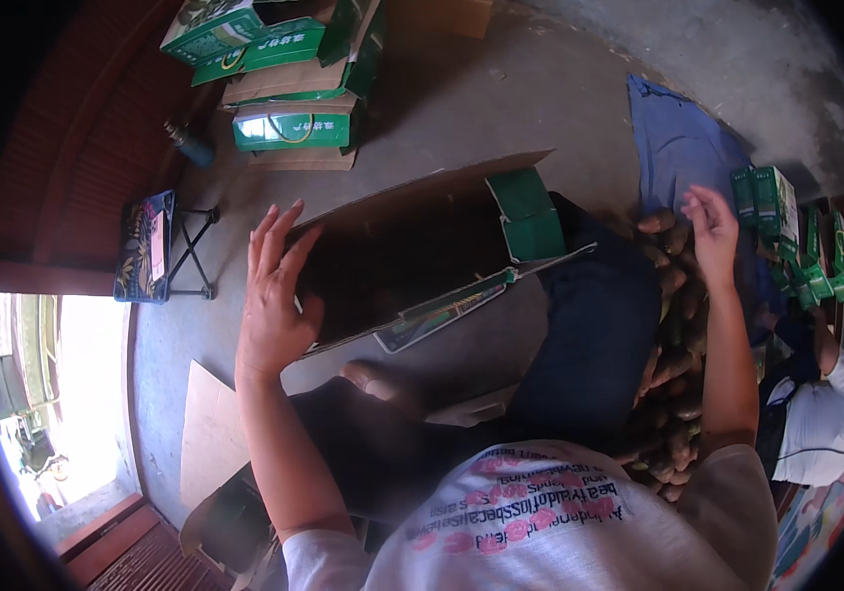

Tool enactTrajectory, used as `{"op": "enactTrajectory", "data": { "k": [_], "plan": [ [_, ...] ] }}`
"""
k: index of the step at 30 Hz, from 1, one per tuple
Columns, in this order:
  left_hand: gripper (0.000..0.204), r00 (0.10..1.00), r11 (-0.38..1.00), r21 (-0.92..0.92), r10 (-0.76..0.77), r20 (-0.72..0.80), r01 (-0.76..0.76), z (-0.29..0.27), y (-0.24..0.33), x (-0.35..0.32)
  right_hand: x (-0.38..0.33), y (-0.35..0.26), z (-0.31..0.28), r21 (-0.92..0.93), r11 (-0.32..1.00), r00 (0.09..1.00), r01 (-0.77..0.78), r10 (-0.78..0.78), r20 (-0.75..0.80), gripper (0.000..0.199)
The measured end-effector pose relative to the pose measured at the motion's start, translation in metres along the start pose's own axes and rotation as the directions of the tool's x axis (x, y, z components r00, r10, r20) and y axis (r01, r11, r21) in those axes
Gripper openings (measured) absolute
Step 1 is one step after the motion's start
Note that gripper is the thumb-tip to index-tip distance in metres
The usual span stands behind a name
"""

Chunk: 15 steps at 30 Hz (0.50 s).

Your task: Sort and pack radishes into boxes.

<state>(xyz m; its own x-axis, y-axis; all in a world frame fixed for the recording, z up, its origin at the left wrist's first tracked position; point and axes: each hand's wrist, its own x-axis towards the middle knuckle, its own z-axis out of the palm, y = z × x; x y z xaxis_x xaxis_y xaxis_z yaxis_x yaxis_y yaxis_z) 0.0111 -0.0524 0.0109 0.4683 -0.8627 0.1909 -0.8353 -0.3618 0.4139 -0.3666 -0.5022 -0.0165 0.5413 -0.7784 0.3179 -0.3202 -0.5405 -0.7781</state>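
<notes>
A long cardboard box [422, 212] with green printed sides lies before me, its top open and its inside dark. My left hand [279, 286] rests against the box's left end, fingers spread and thumb over the edge. At the opposite end a green flap [525, 212] sticks up. My right hand [713, 231] is raised over a pile of long, brownish-green vegetables [676, 364], probably roots, on my right. Its fingers are loosely bent and apart, with nothing seen in them.
Stacked green cartons [294, 128] stand at the far left, near a bottle [189, 145] and a folding stool [151, 246]. A blue sheet [683, 148] lies beyond the pile. More green boxes [777, 212] and another person [821, 424] are at the right. Loose cardboard [207, 424] lies at the lower left.
</notes>
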Motion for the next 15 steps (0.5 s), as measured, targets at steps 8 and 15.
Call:
{"op": "enactTrajectory", "data": {
  "k": [8, 15],
  "plan": [
    [0.043, 0.981, 0.999, -0.029, -0.020, -0.191, 0.015, 0.021, 0.000, 0.009, -0.252, 0.241, -0.047, -0.086, 0.795, 0.799, -0.601, 0.592, -0.108, 0.021],
    [0.038, 0.907, 0.977, -0.060, -0.214, -0.364, 0.207, 0.017, -0.046, -0.011, -0.304, 0.258, -0.059, -0.344, 0.761, 0.833, -0.550, 0.532, -0.156, 0.014]
  ]
}}
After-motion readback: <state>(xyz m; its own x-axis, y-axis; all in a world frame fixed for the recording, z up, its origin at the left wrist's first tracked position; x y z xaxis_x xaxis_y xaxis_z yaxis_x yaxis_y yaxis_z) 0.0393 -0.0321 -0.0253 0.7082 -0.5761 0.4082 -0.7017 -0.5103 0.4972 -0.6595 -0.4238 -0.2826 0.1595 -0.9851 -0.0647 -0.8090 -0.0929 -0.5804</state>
